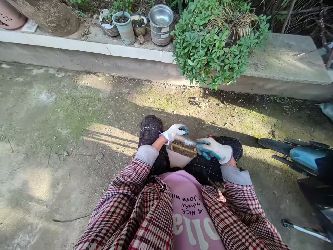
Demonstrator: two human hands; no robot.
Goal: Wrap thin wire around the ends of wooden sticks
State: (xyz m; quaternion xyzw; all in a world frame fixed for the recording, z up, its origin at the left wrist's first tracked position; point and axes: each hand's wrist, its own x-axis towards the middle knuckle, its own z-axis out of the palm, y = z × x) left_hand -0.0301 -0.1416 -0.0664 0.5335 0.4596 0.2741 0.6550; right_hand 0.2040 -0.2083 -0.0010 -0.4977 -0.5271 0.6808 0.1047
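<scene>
Both my hands wear white gloves with blue-green coated fingers. In the right hand (pixel 212 149), the closed fingers hold one end of a narrow, silvery, motion-blurred object (pixel 187 140); its kind is not clear. The object's paler end points left and reaches beneath my left hand (pixel 175 133). The left fingers are curled, and what they grip, if anything, is hidden. Both hands are above my lap, between my knees in dark checked trousers (pixel 151 130). Below them runs a thin gold-coloured bar (pixel 183 148), partly covered by the hands and legs.
A low tiled ledge (pixel 135 52) crosses ahead, bearing a metal pot (pixel 161 26), a plastic plant pot (pixel 125 29) and a leafy shrub (pixel 210 45). To the right stands a blue and black wheeled thing (pixel 303 158), cut off by the frame. Thin twigs (pixel 49 156) lie on the mossy concrete.
</scene>
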